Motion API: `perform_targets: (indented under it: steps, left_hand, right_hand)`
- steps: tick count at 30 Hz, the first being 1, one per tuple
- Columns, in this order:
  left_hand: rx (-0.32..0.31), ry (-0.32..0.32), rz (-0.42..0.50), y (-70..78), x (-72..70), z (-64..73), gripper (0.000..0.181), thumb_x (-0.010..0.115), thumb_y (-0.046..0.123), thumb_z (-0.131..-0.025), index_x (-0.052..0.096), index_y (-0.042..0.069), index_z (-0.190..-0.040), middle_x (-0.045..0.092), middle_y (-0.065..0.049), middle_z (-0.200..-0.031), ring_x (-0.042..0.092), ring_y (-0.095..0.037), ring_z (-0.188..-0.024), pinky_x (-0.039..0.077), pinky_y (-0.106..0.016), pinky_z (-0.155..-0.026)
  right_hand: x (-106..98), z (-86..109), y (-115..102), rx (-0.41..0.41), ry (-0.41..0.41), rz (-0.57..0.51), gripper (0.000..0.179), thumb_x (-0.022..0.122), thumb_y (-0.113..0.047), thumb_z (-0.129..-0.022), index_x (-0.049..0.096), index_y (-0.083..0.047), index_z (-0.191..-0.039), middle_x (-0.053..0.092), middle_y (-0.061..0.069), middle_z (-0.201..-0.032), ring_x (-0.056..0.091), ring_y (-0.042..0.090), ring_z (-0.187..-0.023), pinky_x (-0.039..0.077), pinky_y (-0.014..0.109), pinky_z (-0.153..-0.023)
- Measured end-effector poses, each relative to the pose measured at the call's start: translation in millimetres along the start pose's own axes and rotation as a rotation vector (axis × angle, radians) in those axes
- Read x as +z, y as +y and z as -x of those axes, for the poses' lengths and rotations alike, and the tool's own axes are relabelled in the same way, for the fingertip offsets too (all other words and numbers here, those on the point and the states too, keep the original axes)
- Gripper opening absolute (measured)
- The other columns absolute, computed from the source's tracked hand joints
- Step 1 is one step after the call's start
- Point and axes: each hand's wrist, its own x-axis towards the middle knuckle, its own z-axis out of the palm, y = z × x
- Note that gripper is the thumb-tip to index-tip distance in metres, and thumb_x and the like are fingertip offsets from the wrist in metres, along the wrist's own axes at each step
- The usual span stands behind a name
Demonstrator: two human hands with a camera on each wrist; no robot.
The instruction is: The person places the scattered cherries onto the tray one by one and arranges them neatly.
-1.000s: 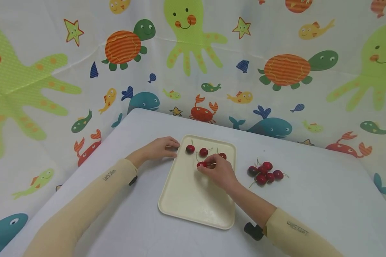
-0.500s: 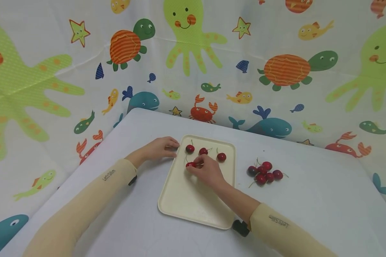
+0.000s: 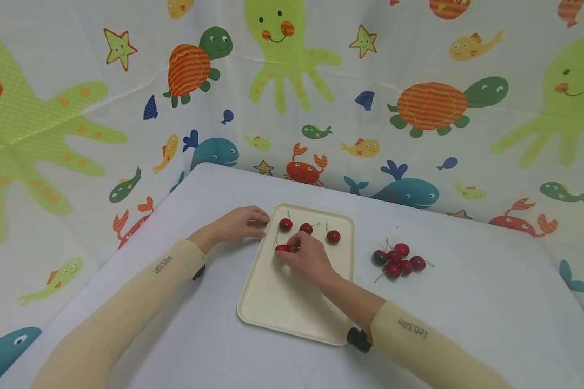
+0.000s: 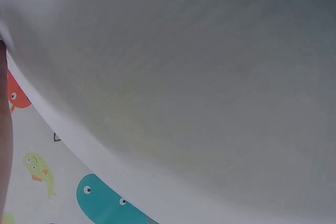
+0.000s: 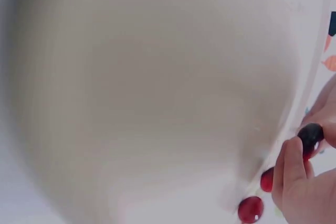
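My right hand [image 3: 311,259] pinches a dark red cherry [image 3: 281,248] between thumb and fingers, its stem pointing up. The hand is over the left upper part of a cream tray [image 3: 282,305]. Behind it, three cherries with stems lie on the tray: a left cherry [image 3: 285,225], a middle cherry [image 3: 306,227] partly covered by the hand, and a right cherry [image 3: 333,236]. My left hand [image 3: 238,223] rests at the tray's left edge, fingers relaxed; whether they press the rim I cannot tell. In the right wrist view, the pinched cherry [image 5: 310,135] shows a blackish side.
A pile of several cherries [image 3: 399,260] lies on the white table [image 3: 467,302] to the right of the tray. A curtain [image 3: 331,81] printed with sea animals hangs behind the table and along its left. The left wrist view shows mostly blurred white cloth [image 4: 199,103].
My right hand has carried the cherry leftward across the tray, uncovering the right cherry there. My left hand has stayed at the tray's edge.
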Motion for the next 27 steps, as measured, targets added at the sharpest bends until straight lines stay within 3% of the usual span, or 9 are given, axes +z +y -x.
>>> perform_targets:
  steps: [14, 27]
  left_hand:
    - [0.002, 0.001, -0.003, -0.6, -1.1, 0.4, 0.044, 0.068, 0.027, -0.083, 0.059, 0.012, -0.123, 0.053, -0.004, -0.128, 0.049, -0.022, -0.12, 0.043, -0.039, -0.1]
    - [0.007, -0.006, 0.002, -0.5, -2.1, 0.7, 0.045, 0.069, 0.028, -0.082, 0.059, 0.011, -0.123, 0.053, -0.004, -0.128, 0.048, -0.022, -0.121, 0.043, -0.04, -0.101]
  right_hand:
    - [-3.4, -8.1, -11.4, 0.022, -0.015, 0.038, 0.029, 0.072, -0.034, -0.077, 0.059, -0.012, -0.091, 0.061, 0.001, -0.083, 0.053, 0.016, -0.074, 0.047, 0.021, -0.059]
    - [8.3, -16.1, -17.0, 0.011, -0.04, 0.062, 0.031, 0.073, -0.034, -0.077, 0.06, -0.01, -0.092, 0.061, 0.001, -0.08, 0.053, 0.015, -0.072, 0.046, 0.02, -0.058]
